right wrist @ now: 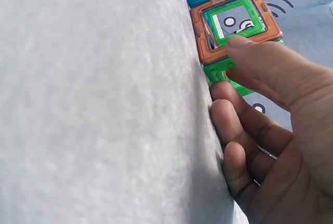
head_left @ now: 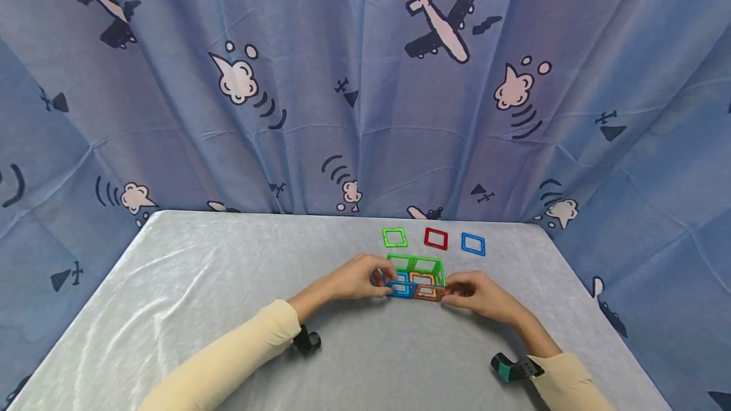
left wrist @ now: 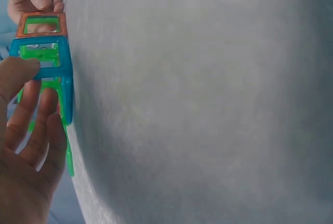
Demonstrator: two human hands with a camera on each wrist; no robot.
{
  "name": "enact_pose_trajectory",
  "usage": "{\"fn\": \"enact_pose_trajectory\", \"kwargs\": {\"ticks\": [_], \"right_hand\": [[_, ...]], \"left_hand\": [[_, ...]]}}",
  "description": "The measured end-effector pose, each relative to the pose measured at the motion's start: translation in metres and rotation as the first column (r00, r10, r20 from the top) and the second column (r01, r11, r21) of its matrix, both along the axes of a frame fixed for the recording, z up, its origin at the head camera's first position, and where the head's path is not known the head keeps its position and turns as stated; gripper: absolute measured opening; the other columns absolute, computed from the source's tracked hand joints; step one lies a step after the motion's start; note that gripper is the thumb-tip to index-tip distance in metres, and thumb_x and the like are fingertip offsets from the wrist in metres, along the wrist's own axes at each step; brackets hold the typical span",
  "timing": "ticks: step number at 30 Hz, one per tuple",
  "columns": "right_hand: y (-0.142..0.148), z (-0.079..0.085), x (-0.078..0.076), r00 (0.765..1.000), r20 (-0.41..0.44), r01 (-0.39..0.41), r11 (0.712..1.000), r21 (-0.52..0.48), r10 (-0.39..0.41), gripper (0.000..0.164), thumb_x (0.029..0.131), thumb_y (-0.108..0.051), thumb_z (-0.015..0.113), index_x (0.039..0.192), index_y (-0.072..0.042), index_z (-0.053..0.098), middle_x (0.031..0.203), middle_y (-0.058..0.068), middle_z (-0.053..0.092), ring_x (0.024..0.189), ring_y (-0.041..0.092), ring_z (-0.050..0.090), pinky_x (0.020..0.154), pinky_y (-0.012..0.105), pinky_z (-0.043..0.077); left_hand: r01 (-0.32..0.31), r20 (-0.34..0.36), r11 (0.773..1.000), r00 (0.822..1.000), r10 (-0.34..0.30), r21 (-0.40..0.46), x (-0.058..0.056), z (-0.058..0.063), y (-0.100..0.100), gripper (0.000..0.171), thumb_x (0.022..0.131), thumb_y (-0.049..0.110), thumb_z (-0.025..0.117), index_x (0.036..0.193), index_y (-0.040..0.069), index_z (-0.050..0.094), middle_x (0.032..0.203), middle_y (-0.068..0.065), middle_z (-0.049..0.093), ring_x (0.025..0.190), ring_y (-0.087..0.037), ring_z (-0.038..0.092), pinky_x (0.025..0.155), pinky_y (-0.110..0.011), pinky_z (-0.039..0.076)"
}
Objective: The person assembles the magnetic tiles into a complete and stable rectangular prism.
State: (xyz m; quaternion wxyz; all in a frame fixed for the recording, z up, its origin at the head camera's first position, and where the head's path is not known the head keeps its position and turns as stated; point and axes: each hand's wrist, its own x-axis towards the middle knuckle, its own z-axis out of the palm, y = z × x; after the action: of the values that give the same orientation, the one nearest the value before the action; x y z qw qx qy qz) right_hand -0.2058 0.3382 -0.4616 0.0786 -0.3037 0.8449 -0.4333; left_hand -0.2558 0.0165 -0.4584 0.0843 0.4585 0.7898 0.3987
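Note:
A low box of square magnetic tiles stands on the table. Two green tiles [head_left: 414,264] form its back wall, with another green one at the right end. Along the front, a blue tile [left wrist: 66,57] stands beside an orange tile [right wrist: 210,56]; blue and orange tiles also lie inside as the floor. My left hand [head_left: 356,279] pinches the blue front tile at the left end, thumb on its face, other fingers loosely bent. At the opposite end, my right hand [head_left: 482,293] pinches the orange front tile's edge, with its thumb on the frame and fingers by the green end tile.
Behind the box lie three loose square tiles: green [head_left: 395,246], red [head_left: 436,247] and blue [head_left: 473,252]. A pale cloth covers the table [head_left: 228,259]. A blue patterned curtain [head_left: 377,94] hangs at the table's far edge. Each wrist wears a dark strap.

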Motion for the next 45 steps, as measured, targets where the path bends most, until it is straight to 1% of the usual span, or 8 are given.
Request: {"fn": "enact_pose_trajectory", "kwargs": {"ticks": [7, 14, 23, 27, 29, 36, 43, 45], "right_hand": [[-0.003, 0.003, 0.000, 1.000, 0.025, 0.015, 1.000, 0.000, -0.015, 0.014, 0.094, -0.010, 0.075, 0.107, -0.004, 0.074, 0.092, 0.003, 0.070, 0.074, 0.014, 0.061, 0.063, 0.026, 0.051], [-0.004, 0.005, 0.001, 1.000, 0.013, 0.002, 1.000, -0.025, -0.002, 0.014, 0.094, -0.006, 0.074, 0.107, -0.002, 0.074, 0.091, 0.002, 0.069, 0.073, 0.012, 0.060, 0.060, 0.025, 0.050], [-0.003, 0.005, 0.000, 1.000, 0.012, 0.004, 1.000, -0.016, -0.004, 0.016, 0.094, -0.007, 0.074, 0.109, -0.001, 0.074, 0.093, 0.004, 0.070, 0.073, 0.011, 0.060, 0.061, 0.026, 0.051], [-0.003, 0.004, -0.001, 1.000, 0.007, 0.005, 1.000, -0.018, -0.005, 0.016, 0.093, -0.007, 0.075, 0.109, -0.001, 0.074, 0.093, 0.007, 0.070, 0.074, 0.012, 0.060, 0.061, 0.026, 0.051], [-0.003, 0.003, -0.001, 1.000, 0.004, 0.007, 1.000, -0.020, -0.007, 0.016, 0.093, -0.006, 0.075, 0.108, -0.001, 0.074, 0.093, 0.006, 0.070, 0.074, 0.012, 0.060, 0.061, 0.026, 0.051], [-0.005, 0.005, 0.001, 1.000, 0.004, 0.008, 0.999, -0.040, -0.008, 0.017, 0.091, 0.003, 0.074, 0.108, 0.000, 0.074, 0.093, 0.000, 0.069, 0.073, 0.014, 0.061, 0.060, 0.026, 0.051], [-0.005, 0.004, 0.001, 1.000, 0.013, 0.001, 0.999, -0.041, -0.001, 0.018, 0.092, -0.002, 0.075, 0.109, 0.001, 0.073, 0.095, 0.016, 0.071, 0.075, 0.015, 0.062, 0.062, 0.026, 0.052], [-0.005, 0.004, 0.001, 1.000, 0.018, 0.008, 0.999, -0.039, -0.007, 0.017, 0.092, -0.005, 0.076, 0.109, 0.000, 0.074, 0.095, 0.015, 0.071, 0.076, 0.015, 0.062, 0.063, 0.026, 0.052]], "left_hand": [[-0.013, 0.019, 1.000, 1.000, 0.013, 0.000, -0.002, -0.001, -0.006, 0.024, 0.084, 0.001, 0.083, 0.103, 0.009, 0.071, 0.094, 0.003, 0.067, 0.081, -0.007, 0.065, 0.074, -0.020, 0.054], [-0.014, 0.033, 0.999, 0.999, 0.013, 0.035, -0.007, 0.000, -0.020, 0.026, 0.083, -0.003, 0.081, 0.106, 0.002, 0.070, 0.094, -0.006, 0.069, 0.080, -0.011, 0.065, 0.073, -0.025, 0.055], [-0.093, 0.088, 0.995, 0.992, 0.090, 0.039, -0.016, -0.001, -0.036, 0.027, 0.084, -0.003, 0.080, 0.108, -0.001, 0.069, 0.096, -0.009, 0.069, 0.079, -0.010, 0.064, 0.074, -0.027, 0.055], [-0.111, 0.087, 0.993, 0.991, 0.107, 0.048, -0.017, 0.000, -0.040, 0.026, 0.083, -0.003, 0.080, 0.107, -0.001, 0.069, 0.095, -0.011, 0.069, 0.078, -0.011, 0.064, 0.073, -0.028, 0.055], [-0.115, 0.082, 0.992, 0.990, 0.111, 0.045, -0.018, 0.000, -0.042, 0.026, 0.083, -0.003, 0.081, 0.107, -0.001, 0.069, 0.095, -0.012, 0.069, 0.078, -0.011, 0.064, 0.073, -0.028, 0.055], [-0.144, 0.084, 0.989, 0.987, 0.140, 0.039, -0.023, 0.000, -0.041, 0.028, 0.083, -0.002, 0.081, 0.108, -0.002, 0.069, 0.095, -0.009, 0.069, 0.078, -0.010, 0.063, 0.074, -0.027, 0.055], [-0.175, 0.080, 0.984, 0.982, 0.172, 0.042, -0.036, 0.000, -0.034, 0.034, 0.084, 0.002, 0.083, 0.113, -0.002, 0.067, 0.098, -0.012, 0.069, 0.079, -0.012, 0.063, 0.075, -0.027, 0.054], [-0.190, 0.087, 0.981, 0.979, 0.186, 0.040, -0.041, 0.000, -0.030, 0.037, 0.084, 0.005, 0.084, 0.116, -0.001, 0.067, 0.099, -0.012, 0.069, 0.080, -0.012, 0.064, 0.076, -0.027, 0.054]]}}
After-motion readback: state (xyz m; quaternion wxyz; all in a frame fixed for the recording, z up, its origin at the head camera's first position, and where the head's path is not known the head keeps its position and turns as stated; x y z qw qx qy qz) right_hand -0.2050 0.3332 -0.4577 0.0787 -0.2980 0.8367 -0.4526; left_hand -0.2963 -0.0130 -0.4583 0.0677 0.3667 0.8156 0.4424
